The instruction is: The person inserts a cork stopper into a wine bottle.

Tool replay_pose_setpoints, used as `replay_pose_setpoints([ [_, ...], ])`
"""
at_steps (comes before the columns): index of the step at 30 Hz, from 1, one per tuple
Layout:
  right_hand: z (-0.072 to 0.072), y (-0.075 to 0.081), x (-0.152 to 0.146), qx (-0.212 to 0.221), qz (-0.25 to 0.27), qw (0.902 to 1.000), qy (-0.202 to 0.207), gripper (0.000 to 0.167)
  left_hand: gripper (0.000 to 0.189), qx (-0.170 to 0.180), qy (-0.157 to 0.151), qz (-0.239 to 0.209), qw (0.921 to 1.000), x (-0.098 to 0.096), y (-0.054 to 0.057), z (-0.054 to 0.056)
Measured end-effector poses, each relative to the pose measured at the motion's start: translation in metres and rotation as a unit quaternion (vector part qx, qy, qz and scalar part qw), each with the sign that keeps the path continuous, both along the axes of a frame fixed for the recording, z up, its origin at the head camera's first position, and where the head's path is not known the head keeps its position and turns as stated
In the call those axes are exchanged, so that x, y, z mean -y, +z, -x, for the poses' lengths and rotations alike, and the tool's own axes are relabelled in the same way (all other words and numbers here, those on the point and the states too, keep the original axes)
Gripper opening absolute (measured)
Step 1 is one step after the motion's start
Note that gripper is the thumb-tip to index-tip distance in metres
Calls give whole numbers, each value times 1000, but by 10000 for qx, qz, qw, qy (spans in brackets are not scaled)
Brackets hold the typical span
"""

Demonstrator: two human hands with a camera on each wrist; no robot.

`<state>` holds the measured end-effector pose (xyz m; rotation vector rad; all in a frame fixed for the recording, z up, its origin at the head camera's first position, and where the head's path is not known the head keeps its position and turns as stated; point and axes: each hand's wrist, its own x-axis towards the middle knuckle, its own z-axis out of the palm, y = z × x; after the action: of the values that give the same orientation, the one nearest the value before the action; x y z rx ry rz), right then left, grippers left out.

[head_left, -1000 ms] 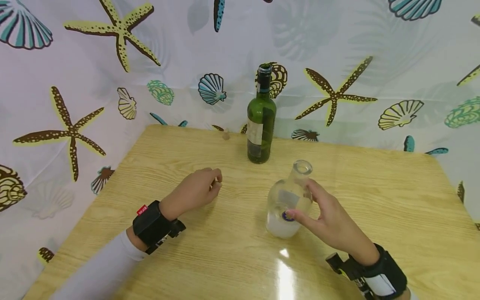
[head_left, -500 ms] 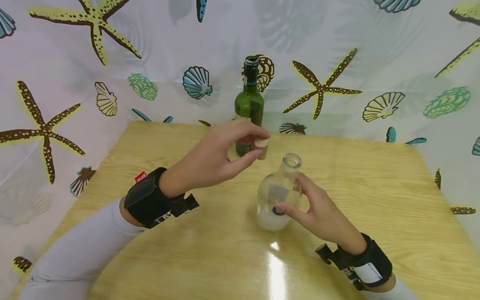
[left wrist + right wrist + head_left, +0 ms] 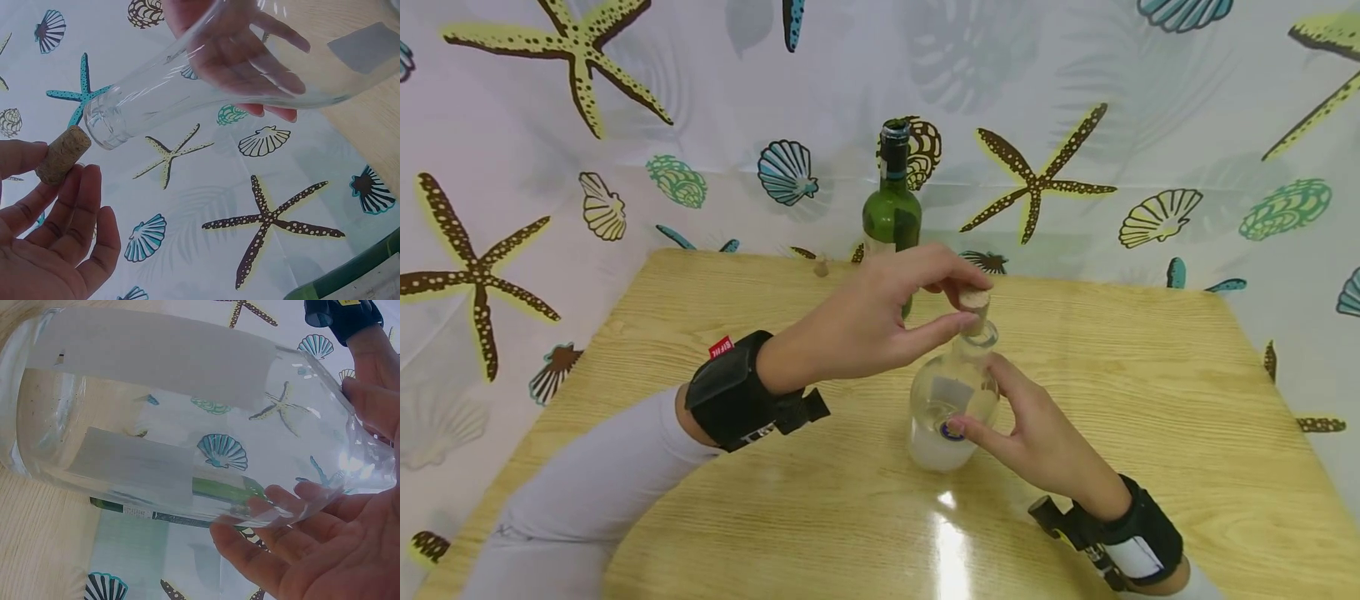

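Observation:
In the head view my left hand (image 3: 887,312) pinches a cork (image 3: 975,302) between thumb and fingers, at the mouth of a clear glass bottle (image 3: 942,446). A narrow gap shows between the cork (image 3: 62,155) and the bottle's rim (image 3: 103,122) in the left wrist view. The bottle stands on the table, a grey label and a small blue emblem on it. My right hand (image 3: 1045,433) holds it around the shoulder, thumb in front; in the right wrist view, fingers (image 3: 250,550) lie along the glass.
A green wine bottle (image 3: 891,212) stands behind, partly covered by my left hand. The wooden table (image 3: 1150,375) ends at a white cloth (image 3: 1052,75) printed with shells and starfish. A small brownish thing (image 3: 822,268), too small to identify, shows at the far edge.
My left hand has moved right from the table's left side to the clear bottle's mouth, the cork coming into sight in its fingers. My right hand keeps its hold on the bottle.

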<state>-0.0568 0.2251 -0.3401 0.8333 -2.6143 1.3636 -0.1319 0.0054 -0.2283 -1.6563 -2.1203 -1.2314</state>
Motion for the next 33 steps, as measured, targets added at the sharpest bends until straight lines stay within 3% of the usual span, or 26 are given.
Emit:
replay_pose_setpoints([
  [7,-1,1,0,20,26,10000,25,55,27,12,9,235,9997,-4,-3,0],
  [11,-1,1,-1,41,-2,10000,21,53,25,-162,105,651,9977,-6,-1,-3],
  [16,0,2,-2,37,-34,10000,48,51,20,-438,240,1284,9905,-9,7,-5],
  [21,0,3,-3,37,-18,10000,78,53,12,-388,334,1765,9830,-14,18,-7],
  [26,0,3,-4,51,-8,10000,68,56,10,-469,378,1971,9785,-16,25,-9],
  [33,1,1,-4,108,19,9999,132,57,23,-372,316,2105,9764,-16,33,-10],
])
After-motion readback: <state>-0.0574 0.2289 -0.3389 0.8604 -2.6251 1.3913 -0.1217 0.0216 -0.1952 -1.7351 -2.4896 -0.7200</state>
